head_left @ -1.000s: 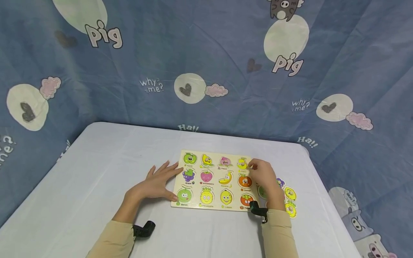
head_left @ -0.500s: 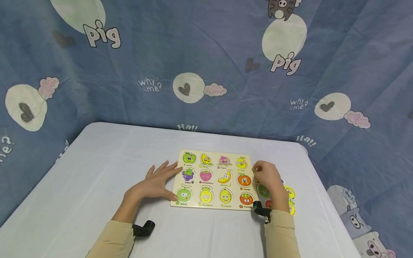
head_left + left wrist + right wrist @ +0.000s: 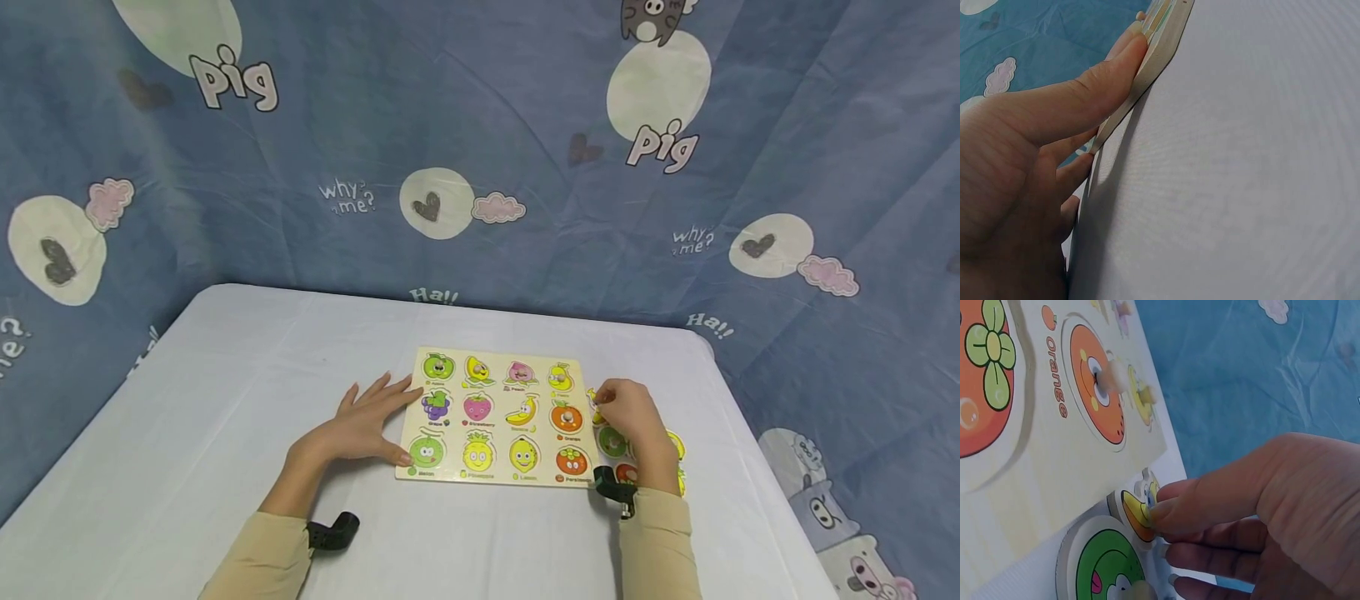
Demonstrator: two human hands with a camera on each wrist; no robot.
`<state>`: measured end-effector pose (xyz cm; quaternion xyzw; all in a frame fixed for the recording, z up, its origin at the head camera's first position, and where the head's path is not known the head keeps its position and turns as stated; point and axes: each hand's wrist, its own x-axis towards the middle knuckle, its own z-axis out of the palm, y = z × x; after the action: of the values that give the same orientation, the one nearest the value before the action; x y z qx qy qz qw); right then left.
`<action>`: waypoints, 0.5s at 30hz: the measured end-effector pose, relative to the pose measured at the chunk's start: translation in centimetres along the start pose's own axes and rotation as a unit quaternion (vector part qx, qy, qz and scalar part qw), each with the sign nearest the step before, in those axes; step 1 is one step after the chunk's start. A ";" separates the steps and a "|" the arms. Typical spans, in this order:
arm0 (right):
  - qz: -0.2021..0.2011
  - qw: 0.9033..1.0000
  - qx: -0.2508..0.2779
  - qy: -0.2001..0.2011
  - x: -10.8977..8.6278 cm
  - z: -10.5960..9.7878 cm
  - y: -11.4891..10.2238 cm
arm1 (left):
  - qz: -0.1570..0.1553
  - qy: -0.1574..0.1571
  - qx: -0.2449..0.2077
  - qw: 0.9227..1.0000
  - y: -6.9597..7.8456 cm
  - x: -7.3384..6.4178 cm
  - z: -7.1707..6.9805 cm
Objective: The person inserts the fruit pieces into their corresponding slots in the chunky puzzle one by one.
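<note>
A pale puzzle board (image 3: 501,454) printed with several rows of cartoon fruit lies on the table. My left hand (image 3: 356,429), fingers spread, rests along the board's left edge; its thumb (image 3: 1110,81) lies on the near corner. Past the board's right edge, my right hand (image 3: 632,410) pinches a yellow banana puzzle piece (image 3: 1137,512) between thumb and finger. The fingers hide the piece's knob. Knobbed pieces such as the orange (image 3: 1094,384) sit in the board. Beside the banana piece lies a round green piece (image 3: 1100,562) with a face.
Right of the board, a red piece (image 3: 626,473) and yellow pieces (image 3: 677,442) lie partly hidden by my right hand and wrist. A white cloth (image 3: 465,542) covers the table. Behind it hangs a blue curtain (image 3: 480,267) with printed pigs and words.
My right hand has drawn back from the board's upper right corner, moving right and nearer, to the banana piece beside the board. The left hand has stayed at the board's left edge.
</note>
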<state>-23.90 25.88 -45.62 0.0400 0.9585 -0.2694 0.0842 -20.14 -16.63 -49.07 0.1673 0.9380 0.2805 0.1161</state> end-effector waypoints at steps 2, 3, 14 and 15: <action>0.002 1.000 0.002 0.000 -0.1 0.0 0.0 | 0.000 -0.002 0.000 1.000 0.0 -0.1 -0.1; 0.002 1.000 0.003 0.000 -0.1 0.1 0.0 | 0.001 -0.003 -0.001 1.000 0.1 -0.1 -0.1; 0.007 1.000 0.008 0.008 -0.2 0.0 0.1 | 0.003 -0.009 -0.006 1.000 0.2 -0.1 -0.3; 0.007 1.000 0.008 0.010 -0.2 0.0 0.2 | 0.003 -0.010 -0.005 1.000 0.2 -0.1 -0.3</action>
<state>-23.64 26.02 -45.64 0.0499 0.9568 -0.2762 0.0763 -20.08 -16.63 -48.71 0.1725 0.9347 0.2843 0.1252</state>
